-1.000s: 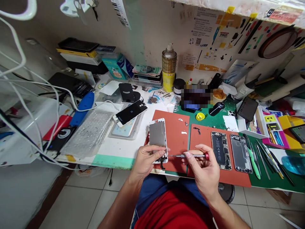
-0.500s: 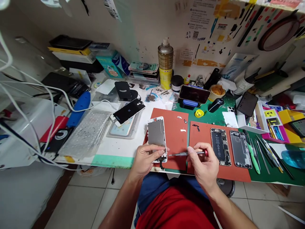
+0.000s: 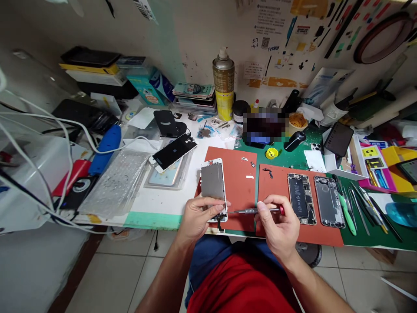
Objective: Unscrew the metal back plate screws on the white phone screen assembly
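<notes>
My left hand [image 3: 198,216] is closed on the lower end of a white-edged phone screen assembly [image 3: 212,180], its grey metal back facing up. A dark flex cable [image 3: 220,224] hangs from the bottom of that screen. In my right hand [image 3: 279,224] is a thin precision screwdriver [image 3: 249,211] with a red end, lying level and pointing left. Its tip is at the screen's lower right edge; whether it touches cannot be made out. Under the screen lies a reddish-brown mat [image 3: 240,187], with small white and metal parts near its upper right.
On the right mat [image 3: 273,187] lie an opened phone with its battery [image 3: 302,199] and a bare phone housing [image 3: 329,201]. Tweezers and a green-handled tool [image 3: 347,215] are further right. A black-faced screen [image 3: 173,152] sits at the left; a spray can [image 3: 223,84] stands behind.
The view has shifted slightly. Both hands, the phone screen and the screwdriver hold nearly the same positions.
</notes>
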Available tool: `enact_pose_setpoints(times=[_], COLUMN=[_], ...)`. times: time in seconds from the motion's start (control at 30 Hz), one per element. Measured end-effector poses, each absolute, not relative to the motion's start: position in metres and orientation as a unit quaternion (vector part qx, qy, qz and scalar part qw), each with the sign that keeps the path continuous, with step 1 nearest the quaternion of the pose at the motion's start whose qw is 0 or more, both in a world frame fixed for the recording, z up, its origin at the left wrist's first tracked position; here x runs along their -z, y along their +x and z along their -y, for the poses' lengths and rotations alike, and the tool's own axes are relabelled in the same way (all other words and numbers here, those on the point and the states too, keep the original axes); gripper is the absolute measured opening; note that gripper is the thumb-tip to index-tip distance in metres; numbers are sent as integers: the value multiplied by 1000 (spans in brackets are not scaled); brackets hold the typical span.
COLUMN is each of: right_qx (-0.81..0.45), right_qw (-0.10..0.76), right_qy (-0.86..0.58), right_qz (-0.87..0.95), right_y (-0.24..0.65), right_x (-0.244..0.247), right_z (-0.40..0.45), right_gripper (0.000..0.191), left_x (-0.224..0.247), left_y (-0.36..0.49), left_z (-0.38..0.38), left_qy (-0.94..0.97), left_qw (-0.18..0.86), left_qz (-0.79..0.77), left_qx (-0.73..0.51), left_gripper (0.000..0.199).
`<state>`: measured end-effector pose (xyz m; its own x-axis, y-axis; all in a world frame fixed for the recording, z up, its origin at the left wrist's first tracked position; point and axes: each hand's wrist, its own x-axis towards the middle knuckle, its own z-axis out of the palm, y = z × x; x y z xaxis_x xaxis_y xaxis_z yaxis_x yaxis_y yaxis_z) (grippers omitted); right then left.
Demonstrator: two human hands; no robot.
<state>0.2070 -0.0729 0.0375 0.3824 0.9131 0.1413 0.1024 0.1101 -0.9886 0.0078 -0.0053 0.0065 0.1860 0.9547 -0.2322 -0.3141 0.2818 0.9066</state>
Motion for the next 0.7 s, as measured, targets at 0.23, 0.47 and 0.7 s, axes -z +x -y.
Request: enact_pose_setpoints(times=[0.23,0.47,0.7], right_qx=[-333,-323,-316], right_qw=[601,590,586], right_qy=[-577,-591,-584], right_qz=[442,446,464], right_y=[206,207,208], right_x=[-40,-39,-38], right_z=[72,74,74], right_gripper=[8,13,17], left_x=[-7,-7,-7], left_y=[9,9,9], left_z=[5,5,6], left_qy=[372,374,383], left_qw=[673,674,673], left_qz=[-432,-433,-429], left_qx=[-470,-467,-466], left_gripper=[23,23,21])
